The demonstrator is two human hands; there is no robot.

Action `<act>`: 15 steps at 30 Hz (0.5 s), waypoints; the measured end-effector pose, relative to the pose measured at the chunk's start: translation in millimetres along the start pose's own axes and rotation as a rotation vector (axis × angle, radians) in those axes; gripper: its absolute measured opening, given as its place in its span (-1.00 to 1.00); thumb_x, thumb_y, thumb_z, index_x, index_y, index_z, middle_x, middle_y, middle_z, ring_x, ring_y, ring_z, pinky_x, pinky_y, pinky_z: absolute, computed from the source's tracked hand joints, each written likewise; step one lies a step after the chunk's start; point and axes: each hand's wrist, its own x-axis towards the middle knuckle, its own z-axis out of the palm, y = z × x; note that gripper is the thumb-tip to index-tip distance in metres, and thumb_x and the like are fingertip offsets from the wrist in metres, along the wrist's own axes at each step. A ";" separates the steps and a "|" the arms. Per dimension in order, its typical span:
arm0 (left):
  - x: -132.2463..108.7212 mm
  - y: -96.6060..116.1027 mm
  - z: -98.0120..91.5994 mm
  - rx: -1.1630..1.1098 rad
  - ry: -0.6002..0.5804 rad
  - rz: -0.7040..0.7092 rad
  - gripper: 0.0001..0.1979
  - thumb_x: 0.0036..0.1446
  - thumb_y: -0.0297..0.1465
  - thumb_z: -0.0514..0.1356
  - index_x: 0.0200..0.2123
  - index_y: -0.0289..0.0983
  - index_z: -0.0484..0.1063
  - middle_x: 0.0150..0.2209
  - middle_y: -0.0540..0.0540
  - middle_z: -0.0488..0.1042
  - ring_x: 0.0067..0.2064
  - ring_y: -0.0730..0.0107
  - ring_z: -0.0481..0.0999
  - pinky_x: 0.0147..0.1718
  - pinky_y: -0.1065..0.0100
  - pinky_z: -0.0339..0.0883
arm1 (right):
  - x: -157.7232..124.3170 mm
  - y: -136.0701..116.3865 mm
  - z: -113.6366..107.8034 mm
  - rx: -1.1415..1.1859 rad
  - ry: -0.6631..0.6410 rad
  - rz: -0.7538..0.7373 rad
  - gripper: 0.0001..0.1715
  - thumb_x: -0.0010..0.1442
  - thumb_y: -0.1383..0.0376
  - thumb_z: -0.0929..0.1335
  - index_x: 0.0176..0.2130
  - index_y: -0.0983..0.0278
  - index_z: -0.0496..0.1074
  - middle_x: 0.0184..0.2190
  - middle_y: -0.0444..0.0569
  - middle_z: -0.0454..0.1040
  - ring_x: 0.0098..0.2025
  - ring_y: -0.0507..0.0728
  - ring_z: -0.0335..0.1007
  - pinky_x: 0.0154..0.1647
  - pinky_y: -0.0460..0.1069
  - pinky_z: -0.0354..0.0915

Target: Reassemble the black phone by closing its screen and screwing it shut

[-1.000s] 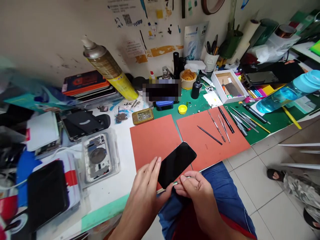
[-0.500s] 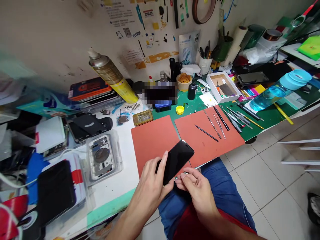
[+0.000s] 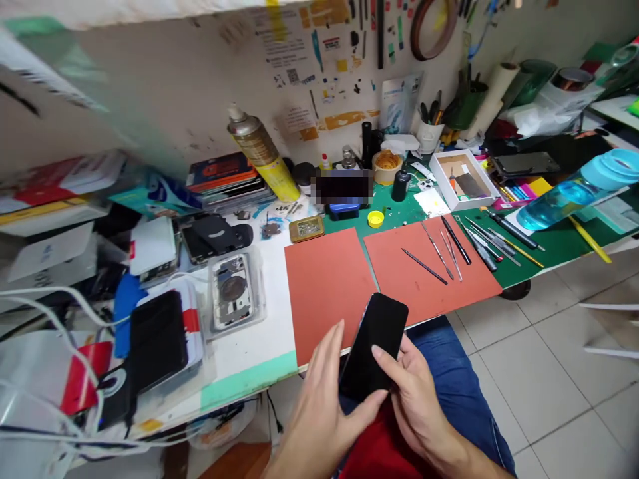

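I hold a black smartphone [image 3: 375, 344], screen up, just off the bench's front edge above my lap. My left hand [image 3: 324, 399] cups its left side and near end, fingers straight along the edge. My right hand [image 3: 407, 389] grips the right side, with the thumb lying on the glass. No small tool shows in the right fingers now. Two red-orange work mats [image 3: 329, 286] lie on the bench right behind the phone.
Tweezers and thin metal tools [image 3: 452, 246] lie on the right mat and green mat. A spray can [image 3: 262, 153], an opened phone back housing [image 3: 232, 293], a black phone [image 3: 157, 339], a white box [image 3: 462, 176] and a blue bottle [image 3: 574, 193] crowd the bench. Tiled floor lies to the right.
The phone has come off the mat toward my lap and turned more upright. My right hand moved from pinching a small tool to gripping the phone. The view shifted left.
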 end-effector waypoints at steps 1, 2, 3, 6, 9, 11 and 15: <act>0.2 2.2 0.5 -0.244 -0.031 -0.109 -0.15 0.42 -0.04 0.33 0.63 -0.11 0.14 0.52 -0.38 0.36 0.47 -0.27 0.42 0.43 -0.33 0.29 | -6.5 -5.1 -6.3 -0.022 -0.051 0.046 -0.30 0.11 -0.03 0.69 0.14 0.16 0.63 0.04 0.08 0.75 0.06 0.33 0.71 0.17 0.22 0.56; 1.8 5.7 2.4 -0.526 -0.061 -0.204 -0.20 0.47 0.04 0.25 0.60 -0.15 0.20 0.49 -0.38 0.41 0.45 -0.23 0.47 0.44 -0.28 0.29 | -13.1 -10.1 -12.6 -0.043 -0.097 0.096 -0.30 0.13 -0.04 0.68 0.16 0.16 0.63 0.02 0.09 0.75 0.04 0.35 0.72 0.13 0.22 0.57; 4.2 10.3 5.9 -0.792 -0.087 -0.286 -0.20 0.47 0.13 0.18 0.56 -0.20 0.28 0.43 -0.39 0.49 0.43 -0.22 0.50 0.45 -0.24 0.27 | -19.2 -14.8 -18.5 -0.062 -0.136 0.148 -0.30 0.15 -0.05 0.67 0.17 0.16 0.63 0.00 0.09 0.76 0.01 0.36 0.72 0.09 0.22 0.57; 9.8 26.3 23.1 -1.293 -0.180 -0.457 -0.14 0.41 0.22 0.18 0.49 -0.27 0.41 0.23 -0.38 0.67 0.33 -0.22 0.60 0.43 -0.17 0.29 | -33.2 -24.5 -31.6 -0.116 -0.202 0.277 -0.30 0.18 -0.06 0.66 0.19 0.16 0.64 -0.04 0.10 0.76 -0.03 0.36 0.74 0.02 0.20 0.58; 5.7 38.7 41.8 -1.512 -0.169 -0.533 -0.13 0.34 0.12 0.35 0.52 -0.22 0.35 0.11 -0.33 0.74 0.26 -0.19 0.66 0.39 -0.17 0.33 | -40.6 -25.6 -41.2 -0.212 -0.209 0.310 -0.32 0.25 -0.07 0.63 0.23 0.15 0.62 0.02 0.10 0.74 0.00 0.35 0.73 0.07 0.19 0.57; -0.2 43.9 51.2 -1.564 -0.082 -0.565 -0.15 0.30 -0.07 0.45 0.53 -0.19 0.34 0.07 -0.29 0.75 0.26 -0.16 0.66 0.35 -0.14 0.36 | -45.0 -22.3 -50.5 -0.353 -0.174 0.252 -0.34 0.27 -0.09 0.61 0.22 0.14 0.61 0.08 0.10 0.73 0.07 0.34 0.71 0.15 0.20 0.56; -5.4 50.6 62.4 -1.574 0.046 -0.606 -0.15 0.23 -0.33 0.50 0.53 -0.07 0.33 0.17 -0.25 0.69 0.28 -0.10 0.64 0.27 -0.05 0.43 | -59.0 -10.8 -77.7 -0.719 -0.007 0.013 -0.13 0.14 -0.09 0.67 0.31 0.11 0.56 0.27 0.12 0.65 0.31 0.38 0.59 0.36 0.23 0.49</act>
